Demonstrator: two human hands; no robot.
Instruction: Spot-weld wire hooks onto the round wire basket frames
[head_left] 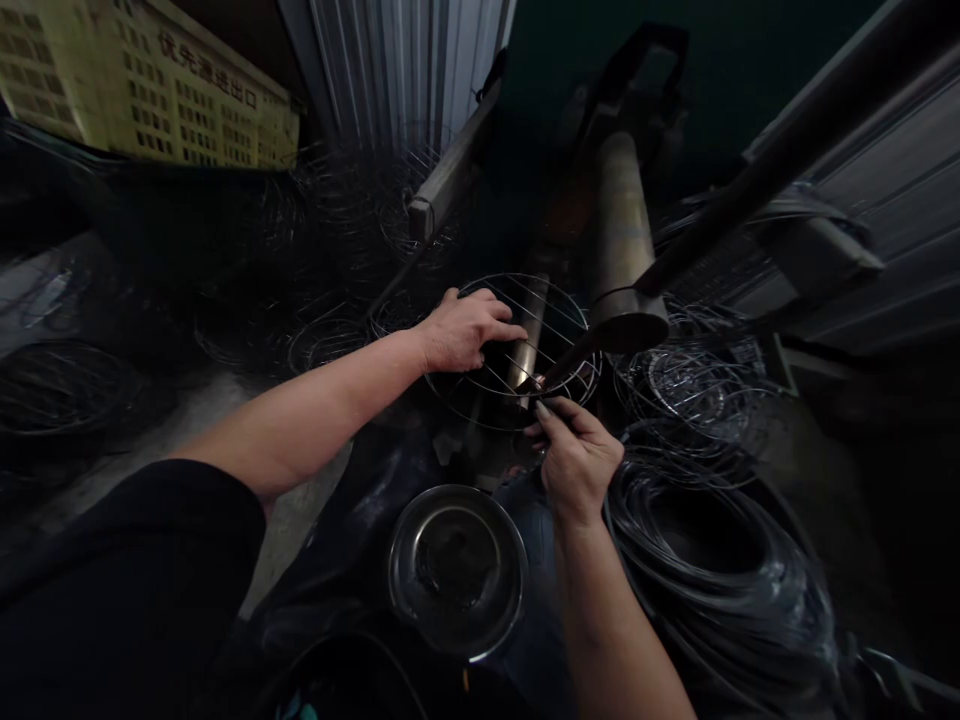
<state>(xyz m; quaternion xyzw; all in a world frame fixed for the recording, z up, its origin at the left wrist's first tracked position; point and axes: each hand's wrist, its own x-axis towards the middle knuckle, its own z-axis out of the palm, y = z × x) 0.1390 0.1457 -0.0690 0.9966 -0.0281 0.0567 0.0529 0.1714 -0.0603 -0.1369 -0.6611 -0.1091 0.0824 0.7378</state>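
Head view: left hand (466, 333), fingers loosely open, on wire grid (556, 338); right hand (581, 455), fingers pinched, contents unclear.

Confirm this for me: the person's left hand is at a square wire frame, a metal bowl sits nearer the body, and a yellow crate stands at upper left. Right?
Not quite: the head view shows the wire frame is round, not square. The left hand, metal bowl and yellow crate are as you say.
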